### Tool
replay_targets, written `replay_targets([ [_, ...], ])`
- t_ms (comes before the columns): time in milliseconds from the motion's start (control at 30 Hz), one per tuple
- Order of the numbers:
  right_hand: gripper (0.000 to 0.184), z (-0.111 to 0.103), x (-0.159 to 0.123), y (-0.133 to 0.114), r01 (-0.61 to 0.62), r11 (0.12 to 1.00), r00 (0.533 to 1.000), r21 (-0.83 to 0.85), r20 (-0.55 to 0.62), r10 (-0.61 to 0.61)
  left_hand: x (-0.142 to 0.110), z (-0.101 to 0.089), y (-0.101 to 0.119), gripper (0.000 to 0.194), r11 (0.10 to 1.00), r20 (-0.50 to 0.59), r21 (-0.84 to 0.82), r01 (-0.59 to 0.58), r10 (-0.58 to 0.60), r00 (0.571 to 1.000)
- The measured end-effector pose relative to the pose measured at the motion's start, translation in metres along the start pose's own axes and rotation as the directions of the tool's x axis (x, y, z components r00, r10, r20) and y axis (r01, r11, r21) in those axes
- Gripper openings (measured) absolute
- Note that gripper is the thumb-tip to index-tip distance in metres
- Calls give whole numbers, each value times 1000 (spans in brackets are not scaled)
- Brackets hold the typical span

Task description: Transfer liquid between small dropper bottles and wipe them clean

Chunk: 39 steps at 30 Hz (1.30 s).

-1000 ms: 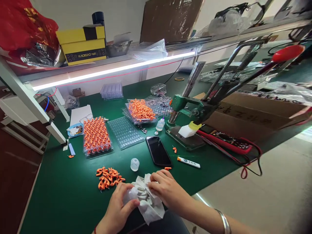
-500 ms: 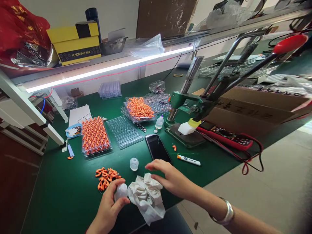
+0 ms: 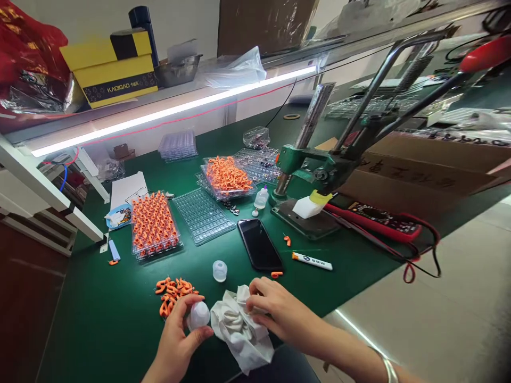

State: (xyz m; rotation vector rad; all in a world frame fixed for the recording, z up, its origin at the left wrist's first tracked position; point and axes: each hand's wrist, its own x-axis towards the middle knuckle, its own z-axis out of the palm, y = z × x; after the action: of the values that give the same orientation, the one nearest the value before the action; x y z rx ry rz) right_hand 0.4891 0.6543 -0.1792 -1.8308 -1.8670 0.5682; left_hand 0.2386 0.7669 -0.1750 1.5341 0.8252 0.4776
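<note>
My left hand [image 3: 178,332] is closed around a small translucent white plastic bottle [image 3: 199,315], its rounded end facing up. A crumpled white cloth [image 3: 239,330] lies just right of it at the table's front edge. On the cloth's upper right part rests my right hand [image 3: 275,308], fingers curled and pinching the fabric; the fingertips are partly hidden. Beyond the cloth stands a small clear plastic cup-like piece [image 3: 219,271]. A loose pile of small orange curved parts [image 3: 173,292] sits beside my left hand.
A black phone [image 3: 259,244], one orange part [image 3: 276,274] and a white marker [image 3: 312,261] lie farther right. Behind are a tray of orange parts [image 3: 155,223], an empty clear tray [image 3: 204,215], a squeeze bottle [image 3: 261,198], a green hand press [image 3: 305,165] and a red multimeter [image 3: 379,221].
My right hand has come down and toward me onto the cloth, its fingers curling in. An orange part by the phone now shows. My left hand keeps holding the bottle. The view has shifted slightly.
</note>
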Motion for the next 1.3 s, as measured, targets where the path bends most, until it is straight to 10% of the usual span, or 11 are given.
replay_targets([
  [467,19,22,-6,7,-11,999,998,-37,-56,9,2,17,2,39,997,148,48,-55,47,988],
  [733,17,22,-2,7,-21,1000,990,-7,-139,20,5,44,11,50,984,502,138,-108,25,865],
  [1300,27,8,27,29,-66,961,948,268,-283,144,-2,25,6,60,996,394,3,-90,82,915],
])
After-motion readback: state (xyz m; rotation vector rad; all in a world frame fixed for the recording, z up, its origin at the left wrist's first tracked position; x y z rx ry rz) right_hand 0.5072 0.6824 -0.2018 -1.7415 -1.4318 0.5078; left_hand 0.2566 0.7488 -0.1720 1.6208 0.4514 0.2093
